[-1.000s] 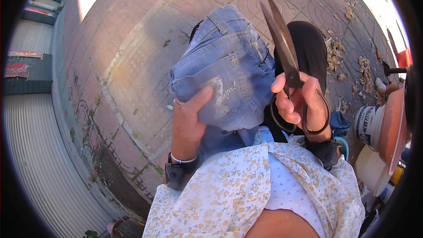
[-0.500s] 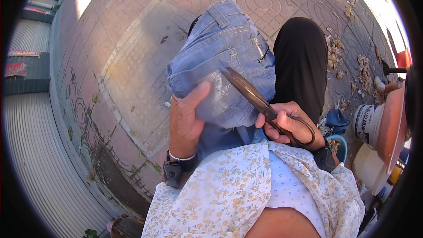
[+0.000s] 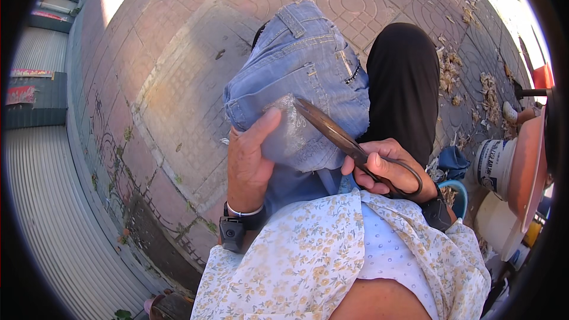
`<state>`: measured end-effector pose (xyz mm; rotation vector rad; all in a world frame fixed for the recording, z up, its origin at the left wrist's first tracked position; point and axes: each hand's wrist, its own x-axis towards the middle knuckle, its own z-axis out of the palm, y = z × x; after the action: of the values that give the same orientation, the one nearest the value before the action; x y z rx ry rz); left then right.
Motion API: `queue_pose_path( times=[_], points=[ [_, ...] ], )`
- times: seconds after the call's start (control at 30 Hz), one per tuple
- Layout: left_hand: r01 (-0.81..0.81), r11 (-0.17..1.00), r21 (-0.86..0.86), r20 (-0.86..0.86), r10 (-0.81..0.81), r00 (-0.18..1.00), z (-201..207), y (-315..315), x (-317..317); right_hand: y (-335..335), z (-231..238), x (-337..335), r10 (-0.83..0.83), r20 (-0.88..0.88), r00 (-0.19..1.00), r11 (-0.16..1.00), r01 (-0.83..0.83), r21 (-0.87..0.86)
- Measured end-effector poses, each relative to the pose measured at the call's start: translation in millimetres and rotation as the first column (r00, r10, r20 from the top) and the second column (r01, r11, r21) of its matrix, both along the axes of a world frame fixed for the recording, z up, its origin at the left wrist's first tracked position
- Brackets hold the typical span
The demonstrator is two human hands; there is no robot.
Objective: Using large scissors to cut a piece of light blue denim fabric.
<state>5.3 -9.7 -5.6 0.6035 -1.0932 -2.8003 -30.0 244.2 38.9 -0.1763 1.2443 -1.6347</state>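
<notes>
A blue denim garment (image 3: 320, 62) with belt loops and stitched seams lies bunched over my lap. My left hand (image 3: 252, 151) grips its left edge, thumb on top of the cloth and the other fingers hidden beneath. Dark, worn scissors (image 3: 332, 133) are in my right hand (image 3: 385, 169), with the fingers wrapped around the handle loops. Their blades look closed and point up and to the left. The tip rests at or just over a frayed, whitish patch (image 3: 293, 133) on the denim, close to my left thumb.
My black-trousered knee (image 3: 406, 83) is right of the denim. Further right are a light blue tub (image 3: 455, 192), a white bucket (image 3: 495, 166), a reddish basin (image 3: 527, 169) and dry brown scraps (image 3: 489, 98) on the paving. A ribbed shutter (image 3: 59, 213) runs along the left.
The scissors have shifted slightly left and down, bringing the tip nearer my left thumb over the whitish patch. My left hand and the denim stay almost the same.
</notes>
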Motion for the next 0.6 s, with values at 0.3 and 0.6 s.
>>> queue_pose_path(
  times=[0.3, 0.6],
  points=[
    [0.019, 1.0, 0.014, 0.0, -0.019, 1.0, 2, 1, -2, -8, -9, 6, -0.045, -0.033, 0.998, 0.999, 0.045, -0.025],
    [0.125, 0.99, -0.071, 0.004, -0.125, 0.992, 3, 2, -3, -34, -19, -7, -0.518, 0.32, 0.793, 0.773, 0.595, -0.221]
  ],
)
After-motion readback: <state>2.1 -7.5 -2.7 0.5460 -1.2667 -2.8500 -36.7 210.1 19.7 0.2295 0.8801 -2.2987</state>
